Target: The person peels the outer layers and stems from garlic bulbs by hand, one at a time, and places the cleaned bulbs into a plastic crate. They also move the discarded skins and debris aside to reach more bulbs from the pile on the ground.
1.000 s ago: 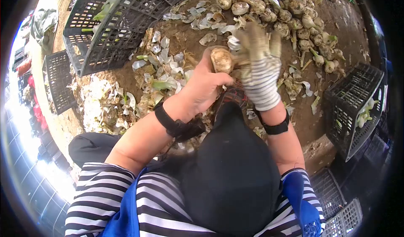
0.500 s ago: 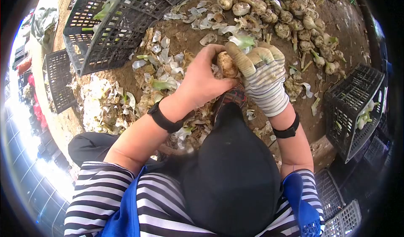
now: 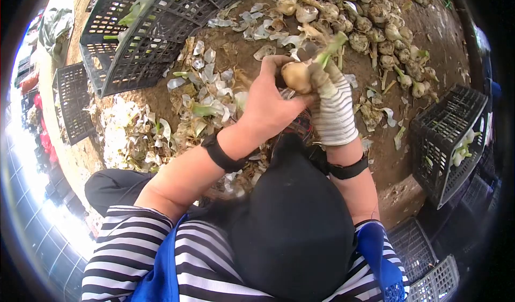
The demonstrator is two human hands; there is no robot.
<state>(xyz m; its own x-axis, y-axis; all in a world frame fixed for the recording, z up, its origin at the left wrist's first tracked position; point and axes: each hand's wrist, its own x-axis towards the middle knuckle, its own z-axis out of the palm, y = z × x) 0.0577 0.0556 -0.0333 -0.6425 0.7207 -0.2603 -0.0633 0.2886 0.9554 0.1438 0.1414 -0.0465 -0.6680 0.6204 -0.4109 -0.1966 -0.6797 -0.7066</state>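
Tan, rounded and faintly glossy — the bulb [image 3: 296, 77] is held between both hands [image 3: 270, 106].

Bare brown ground [image 3: 385, 154] carries a loose pile of bulbs [image 3: 378, 15], dirt-smeared and some with green stems, from the top centre to the upper right of the frame. Pale papery peelings [image 3: 126, 133] heap thickly left of centre, with thinner scraps [image 3: 210, 54] strewn towards the top; a dark perforated crate [image 3: 445, 133] sits at the far right
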